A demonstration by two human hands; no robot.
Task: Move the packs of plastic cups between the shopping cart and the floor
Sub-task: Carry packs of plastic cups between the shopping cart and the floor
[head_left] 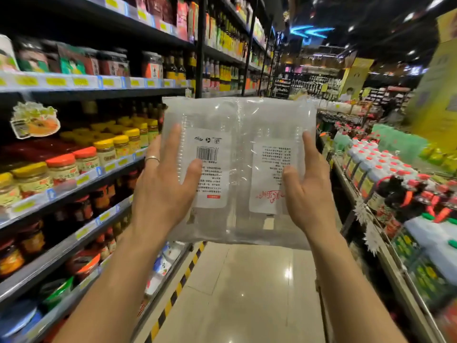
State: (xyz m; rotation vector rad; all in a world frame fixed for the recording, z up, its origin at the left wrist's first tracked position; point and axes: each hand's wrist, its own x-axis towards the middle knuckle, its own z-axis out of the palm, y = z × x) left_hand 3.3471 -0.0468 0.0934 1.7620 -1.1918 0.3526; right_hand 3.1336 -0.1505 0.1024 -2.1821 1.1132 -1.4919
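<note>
A clear pack of plastic cups (238,125) is held up at chest height in the middle of the aisle. It has two white labels, one with a barcode, both upside down. My left hand (163,184) grips its left edge, thumb on the front, a ring on one finger. My right hand (306,191) grips its right edge the same way. No shopping cart is in view. The pale tiled floor (247,293) lies below the pack.
Shelves of jars and sauce bottles (74,159) run along the left, with a yellow-black striped edge (178,285) at their base. On the right stand low shelves of red-capped bottles (385,169). A person (347,94) stands far down the aisle.
</note>
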